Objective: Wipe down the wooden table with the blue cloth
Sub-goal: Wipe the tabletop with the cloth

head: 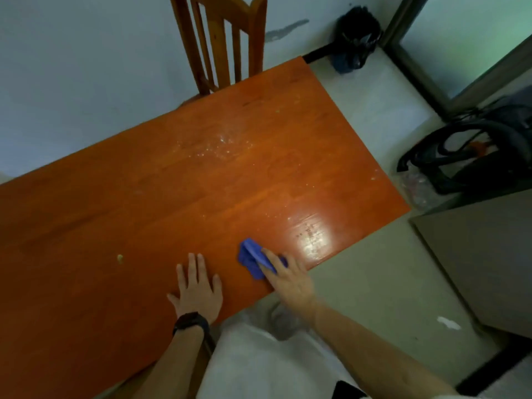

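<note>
The blue cloth [251,259] lies near the wooden table's [172,197] front edge, under the right hand [288,279]. That hand's straight fingers press it down and hide part of it. The left hand [197,289] rests flat on the table, fingers spread.

The worktop [201,182] is a long rectangle of glossy orange-brown wood, with its grain running lengthwise, and it sits diagonally across the view. Whitish specks and smears are scattered over its far middle, and a few more lie near the right end. A small yellowish crumb sits on the near left part. A bright patch of glare shows near the right corner. The blue cloth [250,259] is small and bunched into folds. It lies flat on the wood close to the near edge, just left of the glare, with its near side under the fingers of the right hand [288,280].
</note>
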